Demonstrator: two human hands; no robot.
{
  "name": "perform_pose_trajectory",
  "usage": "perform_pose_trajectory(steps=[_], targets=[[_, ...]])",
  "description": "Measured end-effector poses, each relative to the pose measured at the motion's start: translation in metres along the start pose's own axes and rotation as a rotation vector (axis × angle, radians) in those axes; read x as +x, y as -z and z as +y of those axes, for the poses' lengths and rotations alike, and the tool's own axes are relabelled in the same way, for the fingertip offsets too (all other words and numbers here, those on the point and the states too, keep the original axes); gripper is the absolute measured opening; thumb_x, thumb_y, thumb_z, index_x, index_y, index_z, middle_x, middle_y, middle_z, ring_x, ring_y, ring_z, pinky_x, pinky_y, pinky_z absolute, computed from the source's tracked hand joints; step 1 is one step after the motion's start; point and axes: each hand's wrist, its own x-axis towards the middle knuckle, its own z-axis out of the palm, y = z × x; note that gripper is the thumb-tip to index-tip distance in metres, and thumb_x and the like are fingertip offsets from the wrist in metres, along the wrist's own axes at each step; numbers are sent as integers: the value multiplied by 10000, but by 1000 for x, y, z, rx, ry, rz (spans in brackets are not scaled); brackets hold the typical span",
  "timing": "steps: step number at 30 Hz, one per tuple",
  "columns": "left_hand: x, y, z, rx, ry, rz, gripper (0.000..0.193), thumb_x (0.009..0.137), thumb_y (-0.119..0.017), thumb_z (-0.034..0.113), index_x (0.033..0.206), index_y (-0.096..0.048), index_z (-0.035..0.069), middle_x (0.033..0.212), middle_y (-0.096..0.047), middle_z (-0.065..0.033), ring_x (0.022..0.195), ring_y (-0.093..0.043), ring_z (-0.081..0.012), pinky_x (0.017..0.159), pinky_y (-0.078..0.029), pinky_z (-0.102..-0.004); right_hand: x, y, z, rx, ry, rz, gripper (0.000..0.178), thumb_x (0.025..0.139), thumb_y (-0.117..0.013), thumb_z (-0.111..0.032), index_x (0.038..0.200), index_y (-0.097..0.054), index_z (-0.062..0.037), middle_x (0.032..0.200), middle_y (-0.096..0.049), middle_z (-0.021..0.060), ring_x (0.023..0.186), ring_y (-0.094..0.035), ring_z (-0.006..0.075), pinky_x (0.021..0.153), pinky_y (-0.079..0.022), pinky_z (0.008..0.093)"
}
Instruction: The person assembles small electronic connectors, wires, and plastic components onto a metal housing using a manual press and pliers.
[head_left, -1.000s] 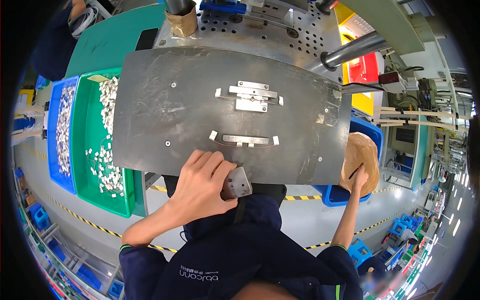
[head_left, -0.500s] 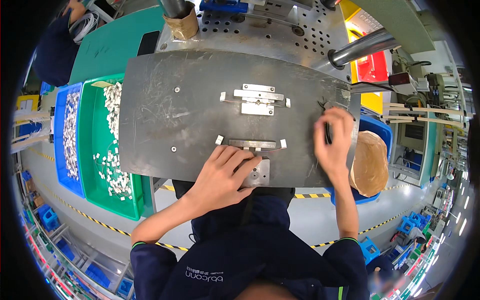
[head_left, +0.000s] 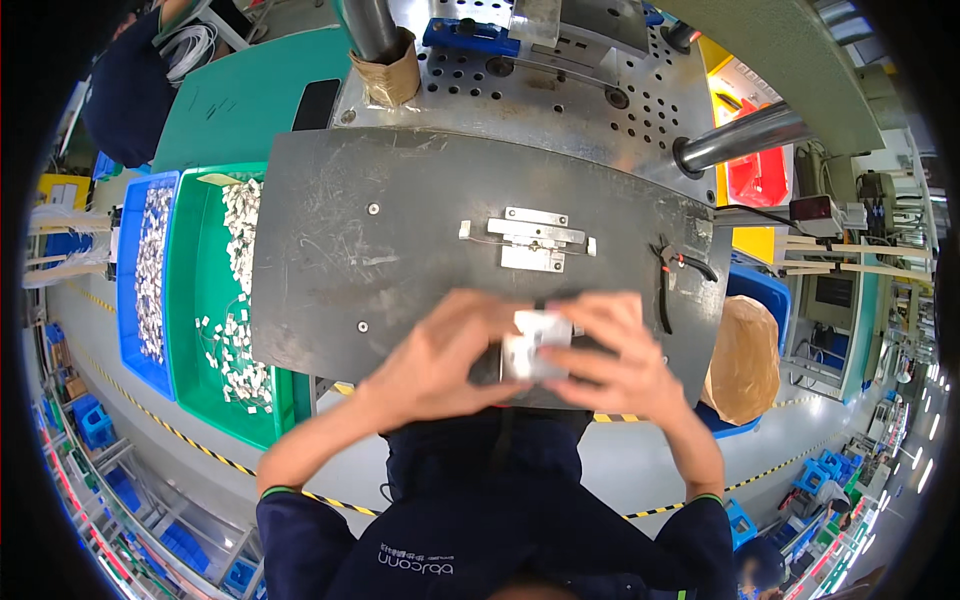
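Note:
At the near edge of the dark metal plate [head_left: 315, 260], my left hand [head_left: 435, 355] and my right hand [head_left: 625, 370] close on a shiny metal fixture [head_left: 530, 350] from either side. Motion blurs my fingers and the fixture, and its bar and wired part are mostly hidden. Beyond my hands, a similar metal fixture [head_left: 535, 257] lies on the plate, with a thin wire across it and a small white connector [head_left: 465, 230] at the wire's left end. To the right, small cutting pliers [head_left: 668, 260] with black handles lie untouched.
Left of the plate stand a green bin [head_left: 205, 300] and a blue bin [head_left: 128, 290] holding many small white connectors. A perforated metal press bed [head_left: 560, 100] and a steel post [head_left: 745, 138] rise behind. At right is a paper-lined blue tub [head_left: 740, 360]. Another person's sleeve [head_left: 125, 100] shows far left.
My right hand has let go of the pliers at the right and moved left to the near fixture. Both hands now hold that fixture, which appears tilted. The view has shifted slightly.

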Motion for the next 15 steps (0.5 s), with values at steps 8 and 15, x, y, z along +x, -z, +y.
perform_pose_trajectory(steps=[8,15], targets=[[79,27,-51,33,3,-58,666,691,-961,155,1290,-693,36,1211,-720,-148,1026,-697,-333,877,-587,-406,56,16,60,-36,-99,37,426,647,-920,-120,1067,-850,-110,1295,-736,124,1133,-662,306,1010,-467,425],[68,19,-62,78,-6,-62,744,680,-974,173,1352,-682,42,1327,-696,-129,1173,-667,-327,1033,-555,-434,48,3,60,-70,-72,24,631,690,-934,-167,1300,-777,-189,1386,-682,108,1259,-598,311,1106,-383,450]])
